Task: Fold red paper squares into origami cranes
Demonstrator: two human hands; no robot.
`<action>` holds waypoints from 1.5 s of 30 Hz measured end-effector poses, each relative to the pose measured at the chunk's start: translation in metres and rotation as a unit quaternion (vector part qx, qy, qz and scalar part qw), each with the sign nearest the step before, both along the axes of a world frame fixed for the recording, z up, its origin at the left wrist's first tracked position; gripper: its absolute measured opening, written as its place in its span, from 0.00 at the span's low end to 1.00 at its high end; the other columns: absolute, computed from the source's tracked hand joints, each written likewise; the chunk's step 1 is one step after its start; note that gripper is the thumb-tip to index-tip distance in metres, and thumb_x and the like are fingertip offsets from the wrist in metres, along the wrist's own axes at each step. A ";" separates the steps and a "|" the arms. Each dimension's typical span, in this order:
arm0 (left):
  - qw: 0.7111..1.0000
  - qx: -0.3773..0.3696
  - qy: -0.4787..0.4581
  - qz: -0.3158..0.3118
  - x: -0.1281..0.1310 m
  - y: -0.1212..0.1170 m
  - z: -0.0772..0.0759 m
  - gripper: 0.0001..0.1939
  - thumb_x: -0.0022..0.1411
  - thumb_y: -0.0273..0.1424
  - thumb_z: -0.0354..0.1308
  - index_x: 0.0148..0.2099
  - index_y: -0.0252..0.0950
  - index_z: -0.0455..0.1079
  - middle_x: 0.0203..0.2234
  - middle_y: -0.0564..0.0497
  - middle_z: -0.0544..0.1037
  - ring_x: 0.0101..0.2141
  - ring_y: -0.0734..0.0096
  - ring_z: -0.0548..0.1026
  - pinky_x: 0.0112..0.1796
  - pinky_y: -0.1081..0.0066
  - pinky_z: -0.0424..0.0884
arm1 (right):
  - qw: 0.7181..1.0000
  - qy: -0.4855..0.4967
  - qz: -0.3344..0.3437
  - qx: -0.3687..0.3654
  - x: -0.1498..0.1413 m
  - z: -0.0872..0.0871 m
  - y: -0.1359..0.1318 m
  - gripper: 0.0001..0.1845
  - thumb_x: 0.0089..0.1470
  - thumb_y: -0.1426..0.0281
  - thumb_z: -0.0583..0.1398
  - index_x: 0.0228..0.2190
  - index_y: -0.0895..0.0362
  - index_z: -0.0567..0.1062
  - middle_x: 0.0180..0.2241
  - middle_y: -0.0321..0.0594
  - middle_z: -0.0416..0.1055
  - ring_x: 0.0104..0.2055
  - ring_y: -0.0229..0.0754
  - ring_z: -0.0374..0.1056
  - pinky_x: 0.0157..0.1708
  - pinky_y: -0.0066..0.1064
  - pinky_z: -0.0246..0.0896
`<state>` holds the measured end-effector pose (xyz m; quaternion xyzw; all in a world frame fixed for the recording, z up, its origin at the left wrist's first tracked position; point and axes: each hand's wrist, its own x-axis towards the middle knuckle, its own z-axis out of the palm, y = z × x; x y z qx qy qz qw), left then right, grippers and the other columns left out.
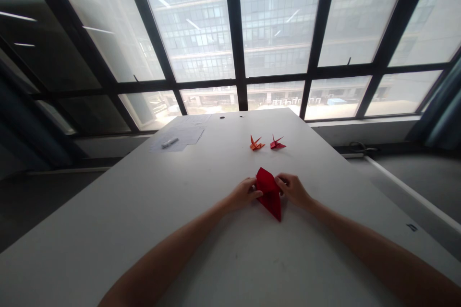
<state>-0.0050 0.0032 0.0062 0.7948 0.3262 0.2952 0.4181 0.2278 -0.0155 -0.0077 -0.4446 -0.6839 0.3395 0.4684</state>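
Note:
Between my two hands is a sheet of red origami paper [268, 191], partly folded into a long pointed shape with one tip toward me. My left hand [247, 193] grips its left edge, thumb lying on top of the paper. On the opposite edge my right hand [292, 189] pinches the paper between thumb and fingers; some of those fingertips are hidden behind it. Farther back on the table stand two folded paper cranes, an orange crane [256, 144] and a red crane [277, 143] to its right.
The white table [144, 220] stretches away to a wall of dark-framed windows [239, 33]. Printed sheets [192, 135] lie at its far left, with a whitish, clear-looking object [170, 142] on them. A small dark mark [411, 227] shows near the right edge.

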 end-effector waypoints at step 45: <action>0.954 0.246 0.168 0.027 0.008 -0.016 0.002 0.17 0.70 0.35 0.48 0.54 0.39 0.73 0.49 0.46 0.75 0.51 0.59 0.70 0.55 0.61 0.63 | 0.921 -0.344 0.021 0.179 -0.009 0.003 -0.010 0.12 0.61 0.69 0.57 0.45 0.53 0.77 0.48 0.44 0.72 0.52 0.47 0.64 0.54 0.40 0.58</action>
